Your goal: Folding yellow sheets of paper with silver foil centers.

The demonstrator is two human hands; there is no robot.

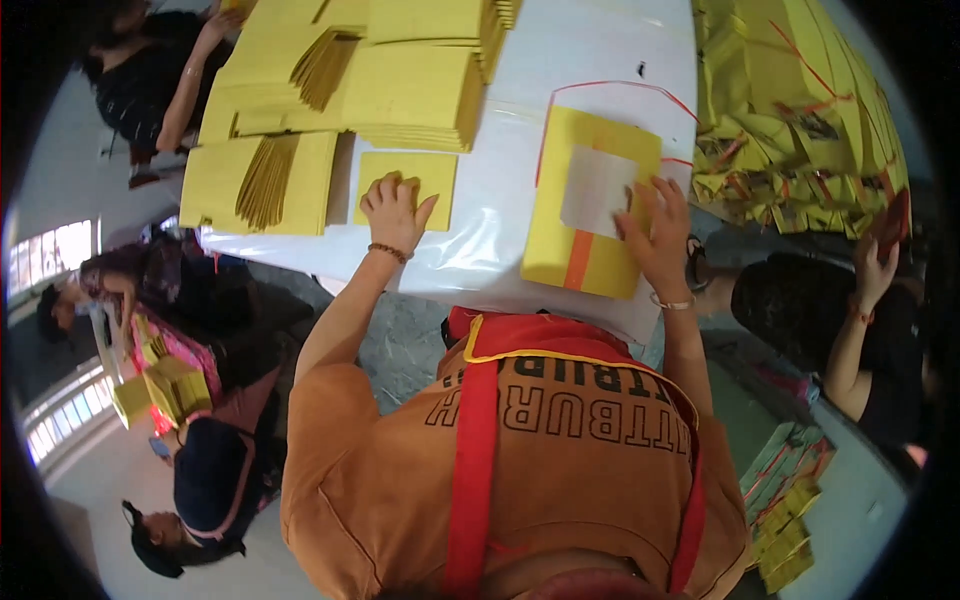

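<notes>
Yellow paper stacks crowd the white worktop [580, 60]

Left hand [393, 208] flat, open on one yellow sheet [410, 185]; right hand [655, 235] spread over one paper stack [590, 205].

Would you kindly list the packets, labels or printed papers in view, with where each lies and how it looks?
Yellow paper bundle: under the right hand, rectangular, orange band, pale label sheet on top.
Single yellow sheet: by the left hand, square, plain.
Yellow paper stacks: far table side, thick blocks.
Loose yellow papers heap: upper right, red markings.
</notes>
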